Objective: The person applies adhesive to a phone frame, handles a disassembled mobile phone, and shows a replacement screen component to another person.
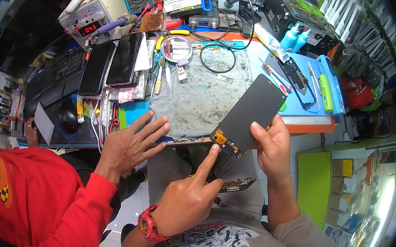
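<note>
My right hand [273, 144] grips a black phone display panel [250, 112] by its lower right edge, with its dark back facing me. An orange flex cable [219, 137] with small dark parts lies on the panel's lower left end. My left hand [189, 200], with a red watch on its wrist, stretches its index finger up to the panel's corner beside that cable. Its other fingers are curled around an opened phone body [238, 185], which sticks out to the right above my lap; much of it is hidden by the hand.
A co-worker's hand [134, 143] in a red sleeve rests flat on the grey work mat [182, 115]. Two phones [124, 58] lie at the left, tools and a wire coil [176, 49] further in. A phone frame [298, 78] and screwdrivers lie right. A power supply [93, 18] stands behind.
</note>
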Tool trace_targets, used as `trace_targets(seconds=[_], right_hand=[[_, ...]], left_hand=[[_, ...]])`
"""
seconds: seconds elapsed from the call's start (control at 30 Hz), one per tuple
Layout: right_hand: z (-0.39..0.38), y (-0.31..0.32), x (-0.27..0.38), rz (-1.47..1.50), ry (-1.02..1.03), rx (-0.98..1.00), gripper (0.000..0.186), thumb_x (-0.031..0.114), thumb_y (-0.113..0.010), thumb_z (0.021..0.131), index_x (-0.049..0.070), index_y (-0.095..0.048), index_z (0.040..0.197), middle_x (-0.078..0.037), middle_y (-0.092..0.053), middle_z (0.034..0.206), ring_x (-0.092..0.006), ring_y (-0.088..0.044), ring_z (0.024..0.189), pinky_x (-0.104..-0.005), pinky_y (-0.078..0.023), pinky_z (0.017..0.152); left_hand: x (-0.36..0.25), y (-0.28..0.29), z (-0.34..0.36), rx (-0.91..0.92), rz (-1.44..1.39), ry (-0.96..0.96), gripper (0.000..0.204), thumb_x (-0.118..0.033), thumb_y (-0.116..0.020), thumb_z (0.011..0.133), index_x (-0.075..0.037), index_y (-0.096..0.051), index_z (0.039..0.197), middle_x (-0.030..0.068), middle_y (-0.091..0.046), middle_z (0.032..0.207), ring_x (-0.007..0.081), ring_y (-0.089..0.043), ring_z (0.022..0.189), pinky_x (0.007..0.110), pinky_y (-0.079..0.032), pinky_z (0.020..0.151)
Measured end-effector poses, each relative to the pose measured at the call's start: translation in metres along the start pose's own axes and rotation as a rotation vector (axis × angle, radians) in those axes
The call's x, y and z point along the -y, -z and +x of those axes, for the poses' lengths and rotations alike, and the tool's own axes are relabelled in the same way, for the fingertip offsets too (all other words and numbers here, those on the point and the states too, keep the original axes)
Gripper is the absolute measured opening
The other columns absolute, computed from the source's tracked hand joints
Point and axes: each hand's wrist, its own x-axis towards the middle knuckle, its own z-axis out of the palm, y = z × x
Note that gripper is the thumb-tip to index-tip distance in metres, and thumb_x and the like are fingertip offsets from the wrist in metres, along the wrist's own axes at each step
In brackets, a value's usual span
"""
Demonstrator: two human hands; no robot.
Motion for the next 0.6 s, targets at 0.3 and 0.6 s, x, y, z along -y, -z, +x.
trace_targets(seconds=[0.3,0.6], right_hand=[[-0.002,-0.004,0.003,0.010,0.012,-0.026,0.029,0.008,-0.059,0.100,-0.002,-0.048,0.125,-0.011,-0.065,0.108,-0.0148,-0.069,0.084,-0.0274,-0.059,0.062],[-0.011,-0.009,0.009,-0.087,0.075,-0.027,0.031,0.004,-0.062,0.099,-0.003,-0.048,0.125,-0.012,-0.063,0.114,-0.0150,-0.064,0.101,-0.0296,-0.055,0.086]], left_hand=[[-0.001,-0.001,-0.001,-0.011,-0.010,-0.007,0.020,0.000,-0.073,0.073,-0.002,-0.071,0.092,0.0322,-0.048,0.147,0.0208,-0.076,0.077,0.032,-0.059,0.064],[-0.005,-0.006,0.001,-0.010,0.043,-0.017,0.021,0.000,-0.069,0.071,-0.001,-0.070,0.092,0.0293,-0.049,0.147,0.0197,-0.074,0.072,0.031,-0.058,0.062]])
